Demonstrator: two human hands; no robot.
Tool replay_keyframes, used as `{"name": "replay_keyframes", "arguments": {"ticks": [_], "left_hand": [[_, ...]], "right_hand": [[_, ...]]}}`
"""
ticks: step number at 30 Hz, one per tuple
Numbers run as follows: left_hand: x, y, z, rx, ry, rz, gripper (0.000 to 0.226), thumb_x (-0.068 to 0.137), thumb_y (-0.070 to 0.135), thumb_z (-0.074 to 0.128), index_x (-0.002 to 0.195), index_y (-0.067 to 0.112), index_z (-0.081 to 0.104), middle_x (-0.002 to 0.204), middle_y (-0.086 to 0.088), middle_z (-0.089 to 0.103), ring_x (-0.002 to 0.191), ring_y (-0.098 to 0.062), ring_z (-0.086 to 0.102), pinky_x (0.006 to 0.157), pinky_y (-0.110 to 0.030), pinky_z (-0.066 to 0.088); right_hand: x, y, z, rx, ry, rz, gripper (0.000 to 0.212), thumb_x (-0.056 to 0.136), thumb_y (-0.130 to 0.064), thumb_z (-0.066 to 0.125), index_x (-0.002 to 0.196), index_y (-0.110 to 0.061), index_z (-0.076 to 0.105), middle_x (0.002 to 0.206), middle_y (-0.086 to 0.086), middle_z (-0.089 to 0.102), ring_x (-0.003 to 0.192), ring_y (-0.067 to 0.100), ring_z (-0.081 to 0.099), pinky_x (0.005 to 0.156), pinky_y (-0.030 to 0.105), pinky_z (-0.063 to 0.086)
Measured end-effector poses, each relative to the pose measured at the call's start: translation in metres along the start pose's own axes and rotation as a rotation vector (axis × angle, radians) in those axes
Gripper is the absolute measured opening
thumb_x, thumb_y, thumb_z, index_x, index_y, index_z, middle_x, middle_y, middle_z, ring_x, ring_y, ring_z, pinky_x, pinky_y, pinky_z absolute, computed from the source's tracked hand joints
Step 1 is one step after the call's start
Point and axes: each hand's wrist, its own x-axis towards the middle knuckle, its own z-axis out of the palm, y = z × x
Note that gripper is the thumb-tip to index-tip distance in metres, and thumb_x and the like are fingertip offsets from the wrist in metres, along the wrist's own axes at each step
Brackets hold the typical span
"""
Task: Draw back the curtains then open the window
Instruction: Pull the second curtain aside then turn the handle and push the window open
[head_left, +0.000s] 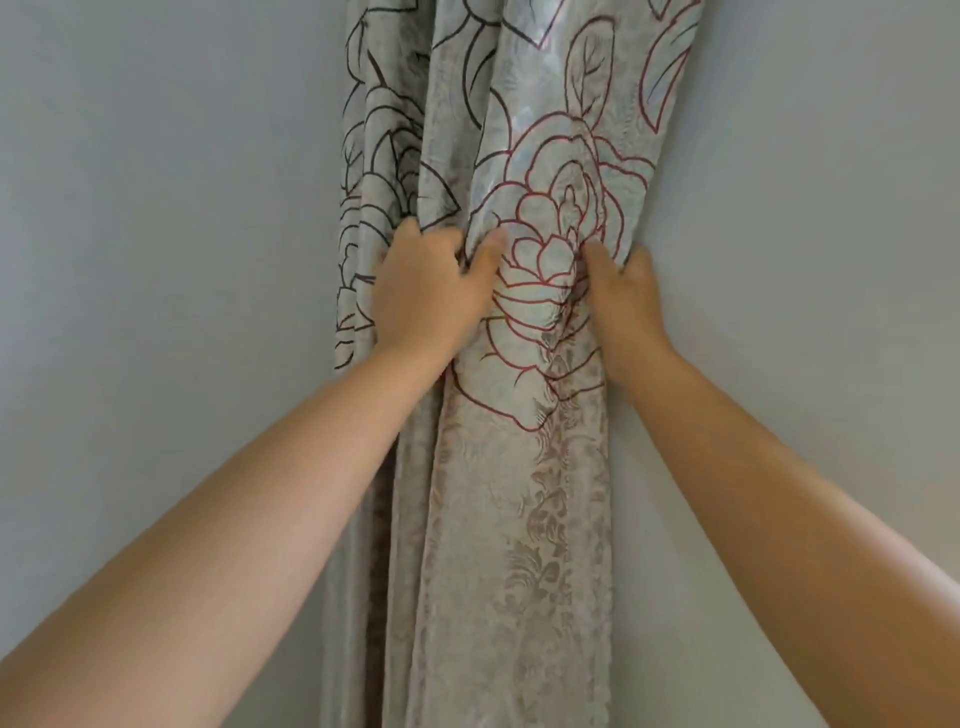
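A beige curtain (519, 467) with red and dark rose outlines hangs bunched in folds down the middle of the head view. My left hand (426, 291) grips a fold on its left side, fingers curled into the cloth. My right hand (623, 296) clasps the bunch from the right, fingers tucked behind the fabric. The two hands hold the gathered cloth between them at the same height. No window shows in this view.
Plain pale grey wall (156, 260) lies left of the curtain, and more wall (805, 234) to its right. Both my forearms reach in from the bottom corners.
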Motion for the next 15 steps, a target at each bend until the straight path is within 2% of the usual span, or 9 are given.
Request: {"name": "replay_keyframes", "arguments": {"ticks": [2, 3, 5, 7, 10, 11, 13, 15], "left_hand": [[0.001, 0.0, 0.003, -0.006, -0.031, 0.047, 0.052, 0.088, 0.038, 0.047, 0.043, 0.023, 0.027, 0.058, -0.004, 0.038, 0.067, -0.021, 0.04, 0.052, -0.027, 0.014], [0.002, -0.001, 0.004, -0.006, -0.043, 0.075, 0.053, 0.089, 0.036, 0.046, 0.042, 0.024, 0.025, 0.056, -0.005, 0.038, 0.066, -0.021, 0.04, 0.052, -0.027, 0.014], [0.002, -0.007, 0.007, 0.036, -0.021, 0.118, 0.052, 0.091, 0.034, 0.043, 0.043, 0.018, 0.032, 0.062, -0.013, 0.045, 0.066, -0.023, 0.042, 0.053, -0.027, 0.016], [0.003, -0.018, 0.01, 0.117, 0.018, 0.164, 0.05, 0.092, 0.033, 0.041, 0.052, 0.004, 0.049, 0.07, -0.02, 0.052, 0.069, -0.028, 0.048, 0.055, -0.027, 0.023], [0.009, -0.047, 0.008, 0.173, 0.054, 0.201, 0.048, 0.092, 0.028, 0.042, 0.062, -0.006, 0.056, 0.075, -0.023, 0.053, 0.069, -0.034, 0.051, 0.055, -0.032, 0.032], [0.017, -0.061, 0.006, 0.194, 0.074, 0.205, 0.047, 0.092, 0.027, 0.042, 0.063, -0.007, 0.057, 0.079, -0.025, 0.053, 0.067, -0.034, 0.05, 0.054, -0.033, 0.032], [0.029, -0.091, 0.0, 0.265, 0.082, 0.191, 0.046, 0.092, 0.026, 0.041, 0.067, -0.009, 0.058, 0.087, -0.028, 0.052, 0.065, -0.036, 0.049, 0.054, -0.034, 0.031], [0.041, -0.122, -0.008, 0.328, 0.074, 0.161, 0.047, 0.092, 0.026, 0.041, 0.067, -0.01, 0.057, 0.093, -0.029, 0.052, 0.069, -0.04, 0.051, 0.054, -0.036, 0.032]], "right_hand": [[0.007, -0.006, -0.002, -0.109, 0.033, -0.149, 0.012, 0.091, -0.029, 0.043, 0.089, -0.018, 0.04, 0.086, -0.006, 0.049, 0.085, 0.013, 0.049, 0.073, 0.024, 0.038], [0.01, -0.007, 0.0, -0.154, 0.056, -0.231, 0.013, 0.093, -0.027, 0.039, 0.088, -0.015, 0.038, 0.085, -0.004, 0.048, 0.083, 0.014, 0.047, 0.069, 0.021, 0.035], [0.013, -0.003, 0.009, -0.203, 0.095, -0.337, 0.015, 0.095, -0.021, 0.033, 0.089, -0.01, 0.04, 0.084, -0.002, 0.048, 0.078, 0.015, 0.045, 0.059, 0.02, 0.029], [0.018, 0.007, 0.023, -0.252, 0.121, -0.372, 0.02, 0.096, -0.021, 0.029, 0.095, -0.006, 0.043, 0.082, -0.002, 0.048, 0.074, 0.015, 0.045, 0.056, 0.023, 0.028], [0.027, 0.033, 0.058, -0.326, 0.133, -0.393, 0.021, 0.096, -0.02, 0.027, 0.092, -0.006, 0.042, 0.062, -0.004, 0.046, 0.054, 0.013, 0.041, 0.048, 0.027, 0.027], [0.034, 0.039, 0.078, -0.346, 0.117, -0.388, 0.021, 0.096, -0.019, 0.027, 0.092, -0.005, 0.041, 0.062, 0.003, 0.051, 0.054, 0.018, 0.044, 0.049, 0.028, 0.03], [0.042, 0.052, 0.119, -0.383, 0.089, -0.325, 0.021, 0.096, -0.02, 0.025, 0.096, -0.004, 0.039, 0.079, 0.022, 0.062, 0.066, 0.032, 0.054, 0.057, 0.035, 0.041], [0.046, 0.059, 0.158, -0.366, 0.054, -0.268, 0.021, 0.095, -0.02, 0.025, 0.101, -0.004, 0.038, 0.09, 0.029, 0.062, 0.078, 0.039, 0.058, 0.062, 0.041, 0.044]]}}
